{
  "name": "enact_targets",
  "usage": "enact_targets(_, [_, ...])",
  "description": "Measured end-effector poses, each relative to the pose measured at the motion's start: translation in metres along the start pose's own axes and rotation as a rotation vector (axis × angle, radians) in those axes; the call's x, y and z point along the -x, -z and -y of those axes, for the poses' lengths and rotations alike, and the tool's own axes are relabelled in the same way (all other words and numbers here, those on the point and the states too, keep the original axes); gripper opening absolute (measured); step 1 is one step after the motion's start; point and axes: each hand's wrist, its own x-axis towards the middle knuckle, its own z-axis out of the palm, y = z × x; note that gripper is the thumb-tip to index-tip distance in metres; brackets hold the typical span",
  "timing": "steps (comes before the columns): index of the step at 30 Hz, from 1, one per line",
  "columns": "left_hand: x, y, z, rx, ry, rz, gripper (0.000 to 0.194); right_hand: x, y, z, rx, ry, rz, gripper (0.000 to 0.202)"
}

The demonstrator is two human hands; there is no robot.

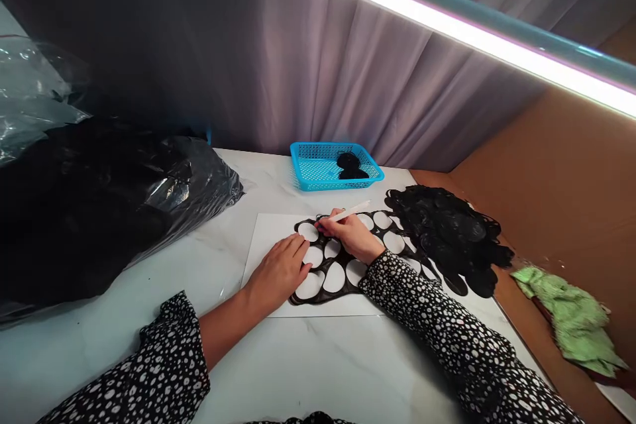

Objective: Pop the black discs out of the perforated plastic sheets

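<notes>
A black sheet with several round holes [348,264] lies on a white board [271,233] on the white table. My left hand [279,271] presses flat on the sheet's left edge, fingers spread. My right hand [350,236] grips a thin white pen-like tool [349,212], its tip down at the sheet's far left part. Both arms wear black sleeves with white spots.
A blue mesh basket [318,165] holding black round pieces stands at the back. A heap of black cut-out scraps [450,232] lies right of the board. A large black plastic bag [89,205] fills the left. A green cloth [571,318] lies beyond the table's right edge.
</notes>
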Motion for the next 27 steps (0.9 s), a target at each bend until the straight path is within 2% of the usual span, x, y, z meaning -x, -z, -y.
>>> enact_targets(3, [0.007,0.001,-0.001,-0.052,-0.008,-0.026,0.035,0.004,-0.007,-0.003,0.337,0.149,0.103,0.019])
enact_targets(5, [0.009,0.002,-0.002,-0.064,-0.010,-0.040,0.034,0.007,-0.010,-0.004,0.459,0.212,0.140,0.015])
enact_targets(9, [0.010,0.001,-0.002,-0.058,0.003,-0.055,0.032,0.011,-0.017,-0.009,0.513,0.292,0.161,0.016])
enact_targets(16, [0.010,0.000,-0.001,-0.014,-0.003,-0.070,0.032,0.012,-0.022,-0.015,0.605,0.423,0.127,0.015])
enact_targets(20, [0.010,0.000,-0.001,-0.040,-0.030,-0.052,0.032,0.021,-0.030,-0.016,0.930,0.508,0.140,0.007])
enact_targets(23, [0.010,-0.001,-0.002,-0.031,-0.027,-0.038,0.031,0.024,-0.033,-0.016,1.173,0.609,0.185,0.010])
enact_targets(25, [0.011,-0.003,-0.002,-0.011,-0.016,-0.051,0.031,0.019,-0.022,-0.011,1.206,0.671,0.105,0.013])
enact_targets(27, [0.011,-0.003,-0.002,0.010,-0.008,-0.059,0.031,0.009,0.004,0.000,1.116,0.694,-0.148,0.018])
